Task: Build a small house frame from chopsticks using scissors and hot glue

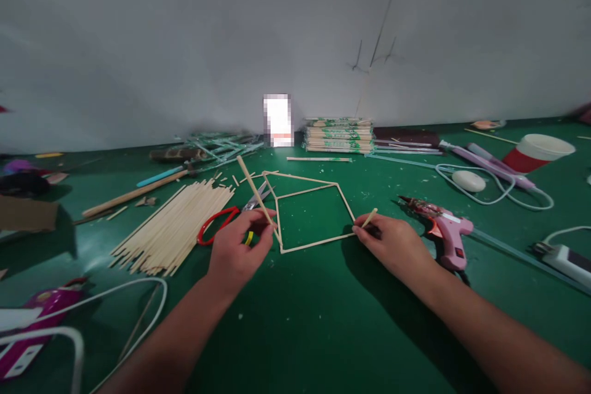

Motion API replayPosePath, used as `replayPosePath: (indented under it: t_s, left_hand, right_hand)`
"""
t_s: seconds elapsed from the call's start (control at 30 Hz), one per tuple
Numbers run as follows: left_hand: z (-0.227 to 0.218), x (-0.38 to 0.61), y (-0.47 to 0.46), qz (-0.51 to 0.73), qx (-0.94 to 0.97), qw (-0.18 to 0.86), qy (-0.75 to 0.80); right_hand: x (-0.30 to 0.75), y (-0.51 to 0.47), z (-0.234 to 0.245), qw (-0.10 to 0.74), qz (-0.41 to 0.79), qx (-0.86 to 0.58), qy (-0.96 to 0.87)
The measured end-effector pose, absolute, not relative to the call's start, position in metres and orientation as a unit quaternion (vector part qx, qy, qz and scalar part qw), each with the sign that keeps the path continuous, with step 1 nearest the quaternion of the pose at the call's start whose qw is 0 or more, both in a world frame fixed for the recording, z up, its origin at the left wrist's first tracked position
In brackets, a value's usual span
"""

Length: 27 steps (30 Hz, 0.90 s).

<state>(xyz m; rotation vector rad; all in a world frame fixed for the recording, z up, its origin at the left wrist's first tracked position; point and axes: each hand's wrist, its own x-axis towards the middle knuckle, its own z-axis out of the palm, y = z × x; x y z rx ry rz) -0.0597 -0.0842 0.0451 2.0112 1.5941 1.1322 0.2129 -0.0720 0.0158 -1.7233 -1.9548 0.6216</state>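
A frame of thin wooden sticks (310,212) lies flat on the green table (305,308), shaped like a square with a triangle at its back. My left hand (237,249) is closed in a pinch on a long wooden stick (255,188) that slants up and away from the frame's front left corner. My right hand (392,243) pinches a short wooden stick (369,218) at the frame's front right corner.
A fan of loose sticks (173,228) lies to the left. Red-handled scissors (221,221) rest by my left hand. A pink glue gun (441,228) sits right of my right hand. Packed sticks (339,134), cables, a red-and-white cup (538,152) and a power strip (566,258) stand further off.
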Motion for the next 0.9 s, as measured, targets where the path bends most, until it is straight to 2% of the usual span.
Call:
replayPosePath:
  t_s: [0.13, 0.23, 0.5, 0.6, 0.73, 0.83, 0.9]
  left_hand:
    - [0.047, -0.058, -0.085, 0.382, 0.729, 0.156, 0.546]
    - [0.046, -0.055, -0.085, 0.369, 0.742, 0.152, 0.539]
    - [0.038, -0.058, -0.082, 0.369, 0.765, 0.131, 0.511]
    - [0.036, -0.059, -0.081, 0.372, 0.765, 0.125, 0.51]
    - [0.035, -0.06, -0.08, 0.372, 0.773, 0.125, 0.499]
    - [0.035, -0.06, -0.08, 0.374, 0.779, 0.119, 0.488]
    - [0.035, -0.06, -0.079, 0.371, 0.782, 0.115, 0.487]
  right_hand:
    - [0.213, -0.074, 0.021, 0.236, 0.227, -0.638, -0.697]
    - [0.215, -0.077, 0.026, 0.28, 0.224, -0.64, -0.68]
    - [0.228, -0.09, 0.056, 0.526, 0.234, -0.558, -0.598]
    - [0.234, -0.091, 0.076, 0.633, 0.38, -0.492, -0.462]
    - [0.246, -0.092, 0.092, 0.681, 0.585, -0.362, -0.252]
    - [0.254, -0.095, 0.087, 0.703, 0.659, -0.262, -0.065]
    - [0.255, -0.098, 0.08, 0.711, 0.669, -0.215, -0.012]
